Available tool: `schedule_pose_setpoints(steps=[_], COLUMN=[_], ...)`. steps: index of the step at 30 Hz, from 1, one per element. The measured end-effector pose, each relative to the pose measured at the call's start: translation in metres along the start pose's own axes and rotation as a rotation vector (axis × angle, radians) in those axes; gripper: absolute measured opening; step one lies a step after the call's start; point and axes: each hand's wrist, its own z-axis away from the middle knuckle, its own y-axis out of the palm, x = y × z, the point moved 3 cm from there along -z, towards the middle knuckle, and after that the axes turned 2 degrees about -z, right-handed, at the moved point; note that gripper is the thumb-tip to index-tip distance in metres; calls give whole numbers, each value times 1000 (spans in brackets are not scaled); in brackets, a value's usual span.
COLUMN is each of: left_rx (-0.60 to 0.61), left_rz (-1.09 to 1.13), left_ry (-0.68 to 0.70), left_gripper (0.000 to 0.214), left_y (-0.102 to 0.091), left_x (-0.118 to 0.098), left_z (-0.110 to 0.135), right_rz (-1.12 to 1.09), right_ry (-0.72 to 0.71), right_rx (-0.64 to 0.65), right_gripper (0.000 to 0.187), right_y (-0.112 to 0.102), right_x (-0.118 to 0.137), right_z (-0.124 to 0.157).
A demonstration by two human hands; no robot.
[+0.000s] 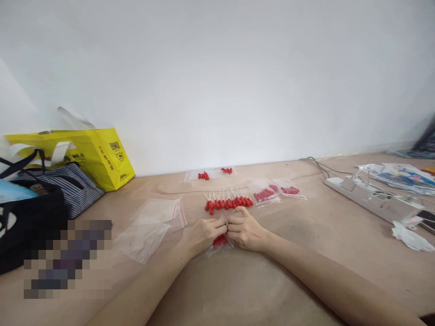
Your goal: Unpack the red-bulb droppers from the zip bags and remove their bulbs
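My left hand [209,233] and my right hand [246,229] meet at the top of a clear zip bag [212,251], fingers closed on its edge. Red-tipped pieces [219,240] show through the bag between the hands. Just beyond lies a row of red-headed sticks [228,203], their pale stems pointing to the wall. To the right of that row are filled bags [265,194] with red heads inside. More bags with red pieces [204,175] lie near the wall. Left of my hands, flat clear bags [144,233] with red seal lines are spread in an overlapping pile.
A yellow bag [115,158] and a striped pouch [79,188] stand at the left, beside a black bag [34,226]. At the right are a white power strip [370,199] with cables, a crumpled tissue [411,236] and printed plastic packaging [401,176]. A wall closes the table's far side.
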Motion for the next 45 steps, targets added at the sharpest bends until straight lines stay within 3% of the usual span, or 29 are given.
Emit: schedule_pose_setpoints(steps=[3, 6, 11, 14, 17, 20, 26, 36, 42, 45], left_rx=[2, 4, -68, -17, 65, 127, 102, 62, 74, 72], left_rz=[23, 63, 188, 301, 359, 411, 488, 497, 509, 522], left_ry=[-30, -81, -316, -469, -522, -545, -542, -549, -575, -584], left_gripper=[31, 33, 31, 34, 45, 50, 52, 50, 45, 44], left_y=[-5, -6, -13, -21, -27, -25, -21, -18, -25, -27], left_x=[1, 4, 5, 0, -6, -10, -10, -8, -9, -9], left_z=[0, 2, 14, 30, 47, 55, 50, 53, 50, 48], right_rz=[11, 22, -109, -316, -491, -600, -697, -485, -421, -493], right_ry=[-108, -85, 78, 211, 314, 360, 419, 365, 384, 374], right_rx=[-53, -68, -12, 39, 31, 3, -48, 66, 161, 163], right_gripper=[29, 27, 10, 19, 22, 18, 12, 7, 20, 29], right_y=[-4, -6, -12, -14, -11, -6, -1, -1, 0, 0], right_x=[3, 1, -4, -10, -13, -13, -7, -11, -8, -7], right_z=[1, 3, 9, 13, 14, 10, 2, 5, 4, 1])
